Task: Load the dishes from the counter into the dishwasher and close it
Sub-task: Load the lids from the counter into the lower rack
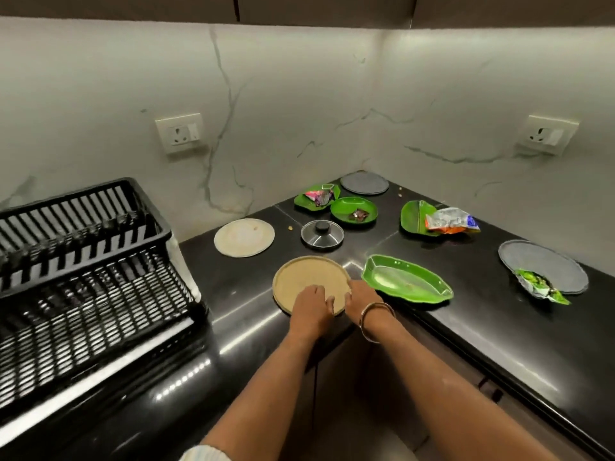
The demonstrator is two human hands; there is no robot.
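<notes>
My left hand [311, 302] rests on the near part of the tan round plate [306, 277], fingers curled loosely over it; my right hand [361, 296], a bangle [376, 319] on its wrist, grasps the same plate at its right rim. The plate sits at the inner corner of the black surface [253, 331] and holds nothing I can see. Just right of it lies an empty green leaf-shaped dish [406, 277]. Farther back stand a steel lid [321, 234] and a pale round plate [244, 237]. A round green plate [353, 210] holds a dark wrapper; another green leaf dish [316, 197] holds crumpled wrappers; a third [414, 217] carries a snack packet [452, 221], its print unreadable. A grey plate [542, 264] at the right edge holds a green wrapper; another grey plate [364, 183] lies in the far corner. A black dish rack [83, 261] stands at the left.
</notes>
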